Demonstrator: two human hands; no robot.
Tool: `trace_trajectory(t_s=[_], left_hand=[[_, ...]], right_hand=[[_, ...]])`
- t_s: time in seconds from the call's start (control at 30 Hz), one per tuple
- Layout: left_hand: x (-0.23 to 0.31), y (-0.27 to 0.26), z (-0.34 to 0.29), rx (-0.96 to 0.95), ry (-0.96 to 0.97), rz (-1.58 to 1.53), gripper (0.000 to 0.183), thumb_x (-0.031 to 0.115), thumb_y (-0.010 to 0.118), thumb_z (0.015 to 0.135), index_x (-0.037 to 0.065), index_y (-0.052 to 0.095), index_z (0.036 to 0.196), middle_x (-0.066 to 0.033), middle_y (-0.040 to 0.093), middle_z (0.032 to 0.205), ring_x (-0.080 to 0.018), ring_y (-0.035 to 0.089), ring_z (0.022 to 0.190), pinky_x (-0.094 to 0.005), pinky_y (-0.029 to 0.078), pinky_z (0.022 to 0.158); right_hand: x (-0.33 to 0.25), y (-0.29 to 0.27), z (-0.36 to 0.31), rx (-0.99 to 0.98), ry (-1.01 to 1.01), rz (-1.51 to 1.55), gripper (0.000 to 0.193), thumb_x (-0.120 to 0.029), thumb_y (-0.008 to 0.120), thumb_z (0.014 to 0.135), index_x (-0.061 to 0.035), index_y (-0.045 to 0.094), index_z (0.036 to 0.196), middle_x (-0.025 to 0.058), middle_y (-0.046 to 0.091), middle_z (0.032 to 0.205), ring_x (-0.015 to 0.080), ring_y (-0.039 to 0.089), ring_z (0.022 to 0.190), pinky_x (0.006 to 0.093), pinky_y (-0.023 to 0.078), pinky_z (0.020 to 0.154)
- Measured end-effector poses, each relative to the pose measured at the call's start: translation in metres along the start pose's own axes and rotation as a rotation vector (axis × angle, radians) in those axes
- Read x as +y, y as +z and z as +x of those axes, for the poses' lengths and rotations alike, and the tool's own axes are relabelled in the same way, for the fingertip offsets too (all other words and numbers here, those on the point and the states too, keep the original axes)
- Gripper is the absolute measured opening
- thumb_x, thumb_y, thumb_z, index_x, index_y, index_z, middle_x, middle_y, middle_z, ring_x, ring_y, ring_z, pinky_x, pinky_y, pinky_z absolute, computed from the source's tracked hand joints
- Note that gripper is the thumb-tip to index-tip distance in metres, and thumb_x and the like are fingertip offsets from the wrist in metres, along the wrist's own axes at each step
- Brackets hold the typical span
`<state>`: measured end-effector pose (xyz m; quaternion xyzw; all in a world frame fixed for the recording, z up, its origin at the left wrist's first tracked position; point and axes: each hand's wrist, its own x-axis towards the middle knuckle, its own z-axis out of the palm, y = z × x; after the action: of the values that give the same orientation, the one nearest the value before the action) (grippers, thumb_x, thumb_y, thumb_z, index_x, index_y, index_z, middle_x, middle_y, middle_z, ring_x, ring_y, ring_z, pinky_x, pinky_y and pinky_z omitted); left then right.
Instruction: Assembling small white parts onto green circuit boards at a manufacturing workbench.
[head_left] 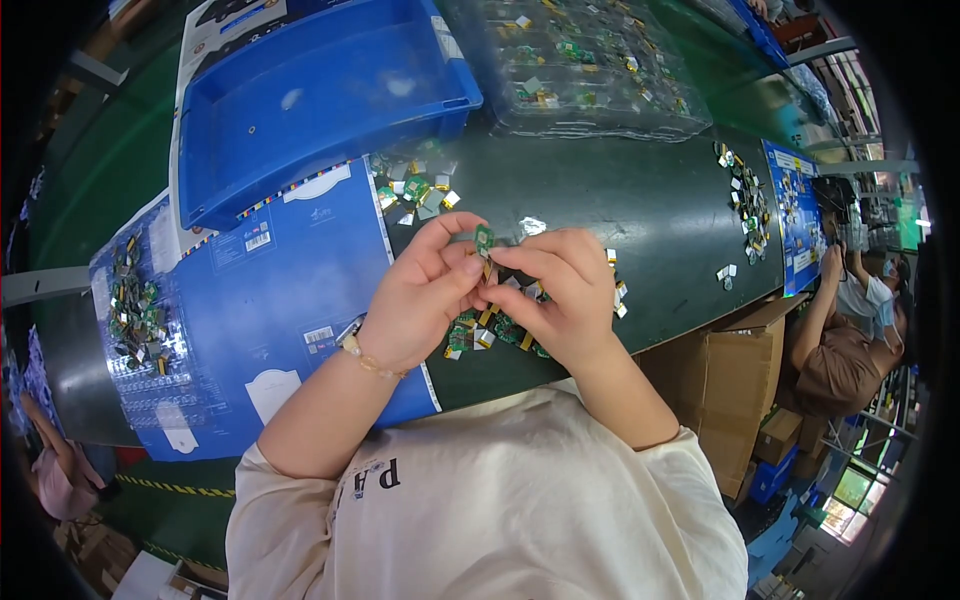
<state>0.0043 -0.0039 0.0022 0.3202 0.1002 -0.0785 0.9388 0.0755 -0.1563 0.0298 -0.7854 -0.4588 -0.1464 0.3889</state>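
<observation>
A small green circuit board (pixel 484 239) is held upright between my two hands over the table. My left hand (pixel 425 290) pinches it between thumb and fingers. My right hand (pixel 565 295) is closed at its lower end, thumb and forefinger meeting at a thin gold-coloured part; the exact contact is partly hidden by the fingers. Below my hands lies a loose pile of green boards (pixel 462 332) with yellow and silver pieces. More boards and silver-grey pieces (pixel 425 190) lie beyond my left hand, and several small pieces (pixel 617 290) sit beside my right hand.
A blue bin (pixel 330 105) stands at the far left on blue printed sheets (pixel 320 270). Stacked clear trays (pixel 600 80) hold boards at the back. Another parts-filled tray (pixel 140 310) is at left, a scattered pile (pixel 745 205) at right. A cardboard box (pixel 735 375) and a co-worker (pixel 850 340) are beyond the table edge.
</observation>
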Motion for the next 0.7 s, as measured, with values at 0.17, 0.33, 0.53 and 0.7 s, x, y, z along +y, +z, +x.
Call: trace_trajectory(t_s=[0.17, 0.33, 0.53, 0.7], left_hand=[[0.003, -0.003, 0.001, 0.004, 0.041, 0.187, 0.027, 0.008, 0.049, 0.091, 0.006, 0.042, 0.117, -0.0028, 0.058, 0.088, -0.0082, 0.055, 0.077, -0.0212, 0.046, 0.067], [0.005, 0.002, 0.0, 0.019, 0.016, 0.22, 0.022, 0.009, 0.055, 0.088, 0.004, 0.05, 0.11, -0.0036, 0.06, 0.092, -0.0082, 0.057, 0.082, -0.0202, 0.046, 0.07], [0.004, -0.007, 0.001, 0.08, 0.044, 0.313, 0.017, 0.008, 0.063, 0.084, 0.001, 0.058, 0.099, -0.004, 0.063, 0.09, -0.0081, 0.059, 0.08, -0.0213, 0.048, 0.069], [0.004, -0.005, 0.002, 0.116, 0.008, 0.289, 0.018, 0.009, 0.063, 0.084, -0.001, 0.061, 0.099, -0.0059, 0.065, 0.091, -0.0094, 0.06, 0.08, -0.0209, 0.048, 0.069]], right_hand=[[0.0, 0.005, -0.004, 0.063, -0.013, 0.009, 0.031, -0.015, 0.077, 0.057, -0.0092, 0.066, 0.086, 0.004, 0.061, 0.08, 0.0197, 0.056, 0.069, 0.0303, 0.042, 0.061], [0.003, 0.005, -0.003, 0.081, -0.048, -0.034, 0.031, -0.013, 0.077, 0.058, -0.0095, 0.067, 0.087, 0.0034, 0.062, 0.08, 0.0187, 0.057, 0.067, 0.0298, 0.043, 0.059], [0.005, 0.001, 0.0, 0.047, -0.087, -0.068, 0.029, -0.012, 0.076, 0.058, -0.0108, 0.068, 0.086, 0.0013, 0.063, 0.08, 0.0178, 0.058, 0.067, 0.029, 0.043, 0.058], [0.009, 0.003, -0.003, 0.061, -0.104, -0.097, 0.028, -0.012, 0.077, 0.057, -0.0117, 0.068, 0.084, 0.0, 0.063, 0.08, 0.0178, 0.058, 0.067, 0.0293, 0.044, 0.058]])
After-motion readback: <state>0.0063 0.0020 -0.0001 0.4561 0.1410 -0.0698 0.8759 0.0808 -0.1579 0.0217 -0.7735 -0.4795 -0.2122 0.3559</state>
